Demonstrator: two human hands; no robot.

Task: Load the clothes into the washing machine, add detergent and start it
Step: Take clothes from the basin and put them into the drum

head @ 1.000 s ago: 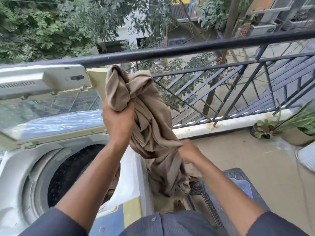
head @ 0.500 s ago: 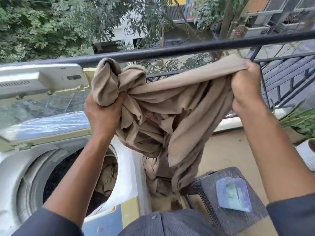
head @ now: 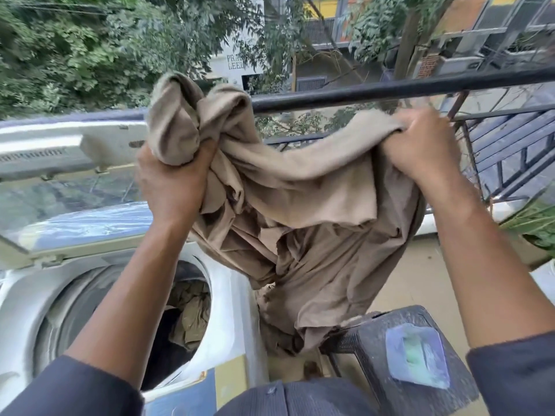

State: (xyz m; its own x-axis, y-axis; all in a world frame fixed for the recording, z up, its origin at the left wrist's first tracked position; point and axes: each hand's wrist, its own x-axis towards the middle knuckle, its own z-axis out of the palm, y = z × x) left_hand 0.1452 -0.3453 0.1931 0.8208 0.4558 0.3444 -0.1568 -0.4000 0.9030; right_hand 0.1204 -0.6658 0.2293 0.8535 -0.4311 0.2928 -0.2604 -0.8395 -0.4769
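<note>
Both hands are raised and well apart, each clamping the same beige garment. Left hand is fisting a bunched wad of it, fabric bulging out above the knuckles; right hand is gripping an edge with curled fingers, pulling the cloth into a sagging span between the two. The rest of the garment is hanging below and between the hands, its lower end draping down between the washing machine and the dark stool, touching the stool's near-left corner. Machine is sitting below the left hand, top-loader, lid standing open behind that hand. Drum opening is showing under the left forearm, with an olive-tan cloth already lying inside at its right side. Stool is sitting below the right hand, carrying a clear-blue plastic packet lying flat on its top; can't tell what's in it. Black balcony railing is running beyond both hands, the right hand just in front of it. Potted plant leaves are poking in right of the right forearm. Dark sleeves are covering both upper arms at the bottom edge.
</note>
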